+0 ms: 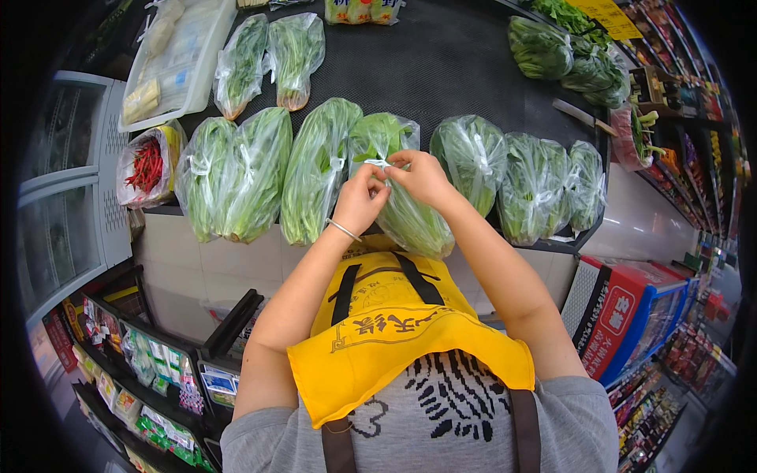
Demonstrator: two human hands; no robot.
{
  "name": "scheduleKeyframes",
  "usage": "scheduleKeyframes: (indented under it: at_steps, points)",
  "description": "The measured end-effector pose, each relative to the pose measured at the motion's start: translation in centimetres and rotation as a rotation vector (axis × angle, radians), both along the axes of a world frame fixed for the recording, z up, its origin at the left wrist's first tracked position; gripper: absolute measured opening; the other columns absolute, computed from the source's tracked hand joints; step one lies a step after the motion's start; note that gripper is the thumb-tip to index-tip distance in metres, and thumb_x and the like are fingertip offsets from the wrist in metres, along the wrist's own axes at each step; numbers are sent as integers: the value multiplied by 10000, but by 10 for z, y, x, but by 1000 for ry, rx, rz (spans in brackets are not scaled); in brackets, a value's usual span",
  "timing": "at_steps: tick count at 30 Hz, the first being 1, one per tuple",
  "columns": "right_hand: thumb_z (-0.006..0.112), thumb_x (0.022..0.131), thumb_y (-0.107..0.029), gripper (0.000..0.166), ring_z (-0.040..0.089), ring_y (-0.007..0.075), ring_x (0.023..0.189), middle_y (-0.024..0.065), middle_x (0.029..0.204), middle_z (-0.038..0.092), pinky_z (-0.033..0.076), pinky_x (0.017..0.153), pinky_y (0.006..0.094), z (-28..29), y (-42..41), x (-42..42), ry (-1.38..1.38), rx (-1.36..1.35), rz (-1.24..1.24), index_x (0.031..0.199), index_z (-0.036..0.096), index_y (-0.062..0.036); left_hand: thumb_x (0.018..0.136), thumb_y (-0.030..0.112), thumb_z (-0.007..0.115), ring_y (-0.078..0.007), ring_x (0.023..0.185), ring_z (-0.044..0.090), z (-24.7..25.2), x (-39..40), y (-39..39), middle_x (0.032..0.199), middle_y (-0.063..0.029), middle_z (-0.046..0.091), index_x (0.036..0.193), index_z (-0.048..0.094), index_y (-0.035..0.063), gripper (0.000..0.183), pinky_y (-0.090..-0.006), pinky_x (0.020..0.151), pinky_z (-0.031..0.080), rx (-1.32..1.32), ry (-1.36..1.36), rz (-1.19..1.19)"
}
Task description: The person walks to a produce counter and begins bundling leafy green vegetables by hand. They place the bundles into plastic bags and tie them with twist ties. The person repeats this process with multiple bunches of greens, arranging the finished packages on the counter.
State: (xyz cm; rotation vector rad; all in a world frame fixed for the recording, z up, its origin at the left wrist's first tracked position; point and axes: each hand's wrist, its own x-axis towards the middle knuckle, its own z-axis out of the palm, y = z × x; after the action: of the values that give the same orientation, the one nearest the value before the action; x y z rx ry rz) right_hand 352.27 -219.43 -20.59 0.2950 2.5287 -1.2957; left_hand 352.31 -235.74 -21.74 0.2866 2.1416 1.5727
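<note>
A clear plastic bag of leafy greens lies at the front edge of the black display counter, in front of the yellow apron. My left hand and my right hand meet at the bag's white tied neck, thumbs and fingers pinching the plastic there. The leaves fan out above the knot. Touching it on the left is another bagged bunch of greens, its neck tied. To the right sits a rounder tied bag of greens.
More bagged greens line the counter's front edge. Red chili peppers fill a bag at left, below a white plastic tub. A knife lies at the counter's right edge. Behind it are piled bagged greens.
</note>
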Motion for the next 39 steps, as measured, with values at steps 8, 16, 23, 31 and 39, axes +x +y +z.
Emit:
scheduleKeyframes:
  at_steps: [8, 16, 23, 31, 39]
  points:
    - [641, 829, -138, 204, 593, 115, 685, 74, 823, 653, 476, 632, 263, -4, 3, -2, -35, -179, -36, 960, 635, 18, 779, 26, 608, -237, 714, 568, 9, -33, 0, 905, -84, 553, 973, 636, 82, 205, -331, 645, 472, -220, 576, -16]
    - [659, 766, -149, 160, 594, 256, 767, 89, 839, 595, 466, 679, 369, 10, -1, 0, 409, 194, -54, 869, 604, -39, 745, 90, 662, -263, 784, 565, 12, -69, 5, 873, -91, 538, 846, 654, 69, 104, -345, 678, 477, -283, 483, -215]
    - [664, 742, -155, 155, 615, 274, 738, 100, 796, 611, 483, 643, 374, 11, -10, -8, 254, 221, -34, 819, 602, -36, 757, 72, 666, -199, 754, 575, 0, -74, 5, 845, -93, 548, 831, 629, 8, 105, -293, 612, 483, -129, 268, -186]
    - [620, 787, -112, 72, 560, 139, 622, 24, 687, 590, 444, 591, 302, 0, -12, -5, 114, -308, -259, 782, 617, -39, 756, 180, 674, -121, 623, 473, 6, -88, -7, 762, -32, 501, 770, 555, 27, 194, -252, 556, 419, -20, 187, -461]
    - [618, 819, -172, 118, 448, 62, 690, -46, 714, 516, 356, 668, 212, 19, 17, 7, -309, -1014, -130, 775, 553, -84, 761, 164, 650, -73, 568, 409, 3, -104, -25, 610, 27, 460, 719, 515, 39, 188, -247, 517, 360, -62, -32, -482]
